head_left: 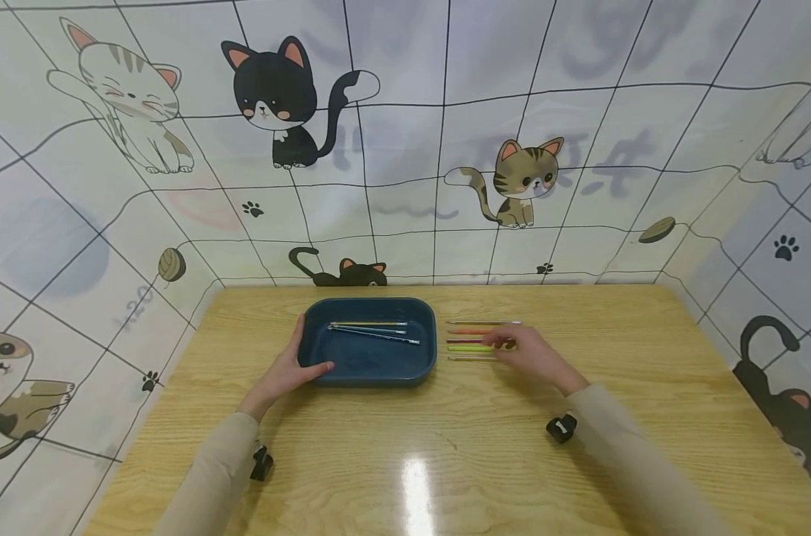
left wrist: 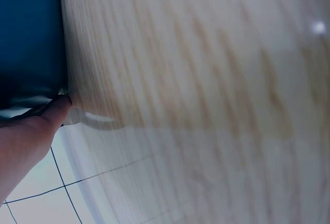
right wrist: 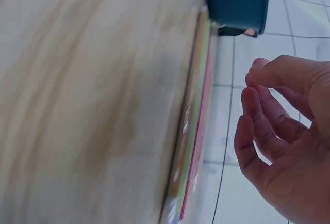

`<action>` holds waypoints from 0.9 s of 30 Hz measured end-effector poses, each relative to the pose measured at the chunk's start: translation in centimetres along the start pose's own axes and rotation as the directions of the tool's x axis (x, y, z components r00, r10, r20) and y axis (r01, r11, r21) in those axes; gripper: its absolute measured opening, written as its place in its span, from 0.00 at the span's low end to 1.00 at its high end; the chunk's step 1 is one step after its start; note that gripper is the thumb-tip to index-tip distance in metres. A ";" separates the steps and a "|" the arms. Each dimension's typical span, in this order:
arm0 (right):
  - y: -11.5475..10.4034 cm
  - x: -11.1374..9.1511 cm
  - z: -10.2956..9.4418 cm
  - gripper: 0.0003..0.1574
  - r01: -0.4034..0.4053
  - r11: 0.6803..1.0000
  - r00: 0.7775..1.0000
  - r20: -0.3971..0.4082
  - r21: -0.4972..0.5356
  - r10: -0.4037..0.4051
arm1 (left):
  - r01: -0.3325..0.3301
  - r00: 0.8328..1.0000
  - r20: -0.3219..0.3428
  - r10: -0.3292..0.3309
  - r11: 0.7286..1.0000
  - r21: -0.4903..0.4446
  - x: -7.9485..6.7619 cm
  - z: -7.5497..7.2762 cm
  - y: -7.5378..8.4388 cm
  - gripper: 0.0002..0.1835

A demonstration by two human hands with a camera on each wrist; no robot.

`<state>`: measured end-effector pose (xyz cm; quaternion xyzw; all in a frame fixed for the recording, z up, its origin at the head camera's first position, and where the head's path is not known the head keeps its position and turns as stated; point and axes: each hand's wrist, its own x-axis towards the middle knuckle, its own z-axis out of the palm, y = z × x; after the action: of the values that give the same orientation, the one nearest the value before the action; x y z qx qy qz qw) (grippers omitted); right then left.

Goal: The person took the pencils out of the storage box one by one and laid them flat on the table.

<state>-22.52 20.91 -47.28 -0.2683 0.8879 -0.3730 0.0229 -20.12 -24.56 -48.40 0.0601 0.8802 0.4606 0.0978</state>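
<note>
My left hand (head_left: pixel 291 372) holds the front left corner of a dark blue rectangular tray (head_left: pixel 371 382), thumb at the front rim and fingers along the left wall. Three pencils (head_left: pixel 368 331) lie inside the tray. In the left wrist view a finger (left wrist: pixel 54 113) touches the outer wall of the tray (left wrist: pixel 31 38). Just right of the tray several pencils lie in a row, among them an orange pencil (head_left: pixel 468 331) and a yellow-green pencil (head_left: pixel 468 348). My right hand (head_left: pixel 529 351) hovers over their right ends, fingers loosely curled, nothing visible between thumb and fingers.
Everything rests on a light wooden table (head_left: pixel 351 461). A cloth with a grid and cartoon cats (head_left: pixel 405 164) rises behind the table and along both sides. Small black devices hang at the left wrist (head_left: pixel 261 463) and the right wrist (head_left: pixel 561 428).
</note>
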 end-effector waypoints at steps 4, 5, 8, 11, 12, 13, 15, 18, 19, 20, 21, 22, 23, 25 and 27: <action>-1.4 0.9 0.5 0.13 0.000 0.998 1.000 0.000 0.064 0.000 | 0.000 1.000 0.000 0.000 1.000 0.000 0.0 0.0 0.0 0.63; -1.7 1.1 0.6 0.13 -0.001 0.997 1.000 -0.001 0.073 0.001 | 0.001 1.000 0.001 -0.001 1.000 0.000 0.0 0.0 0.0 0.63; -2.5 1.7 1.0 0.13 0.006 0.994 1.000 -0.007 0.109 -0.005 | 0.004 1.000 0.003 -0.004 1.000 -0.002 -0.1 0.0 0.1 0.63; -3.1 2.3 1.4 0.13 0.028 0.989 1.000 -0.014 0.143 -0.026 | 0.003 1.000 0.004 -0.003 1.000 -0.008 -0.1 0.0 0.1 0.63; -3.2 2.5 1.5 0.13 0.036 0.988 0.999 -0.016 0.150 -0.034 | 0.001 1.000 0.005 -0.001 1.000 -0.010 -0.2 0.0 0.0 0.63; -3.4 2.7 1.5 0.13 0.043 0.988 0.999 -0.018 0.149 -0.041 | 0.000 1.000 0.005 0.000 1.000 -0.012 -0.2 0.0 0.0 0.62; -3.8 3.1 1.7 0.13 0.046 0.988 0.999 -0.016 0.147 -0.044 | 0.000 1.000 0.006 0.000 1.000 -0.015 -0.2 0.0 0.0 0.62; -4.5 3.7 1.8 0.12 0.046 0.989 0.999 -0.024 0.142 -0.043 | 0.002 1.000 0.008 -0.001 1.000 -0.019 -0.2 0.0 0.0 0.62; -4.8 3.9 1.9 0.12 0.047 0.988 0.999 -0.026 0.147 -0.044 | 0.002 1.000 0.008 -0.002 1.000 -0.019 -0.2 0.0 -0.1 0.62; -5.0 4.1 1.9 0.12 0.048 0.987 0.999 -0.029 0.154 -0.044 | 0.002 1.000 0.007 -0.002 1.000 -0.019 -0.2 0.0 -0.1 0.62; -5.2 4.3 2.0 0.12 0.053 0.985 0.998 -0.033 0.161 -0.048 | 0.002 1.000 0.007 -0.001 1.000 -0.018 -0.2 0.0 -0.1 0.62; -5.4 4.5 2.0 0.12 0.054 0.984 0.998 -0.034 0.171 -0.049 | 0.001 1.000 0.007 -0.001 1.000 -0.017 -0.2 0.0 -0.1 0.62; -5.6 4.7 2.1 0.12 0.058 0.982 0.998 -0.036 0.179 -0.052 | -0.001 1.000 0.006 0.001 1.000 -0.018 -0.2 0.0 -0.1 0.62; -5.9 5.0 2.2 0.12 0.060 0.978 0.998 -0.035 0.199 -0.054 | -0.002 1.000 0.006 0.002 1.000 -0.020 -0.2 0.0 0.0 0.62; -6.2 5.3 2.3 0.12 0.053 0.975 0.998 -0.031 0.215 -0.048 | -0.004 1.000 0.006 0.004 1.000 -0.022 -0.2 0.1 0.0 0.62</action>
<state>-23.61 13.19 -43.91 -0.2820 0.8353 -0.4709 0.0309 -19.93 -24.55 -48.41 0.0623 0.8746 0.4703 0.1002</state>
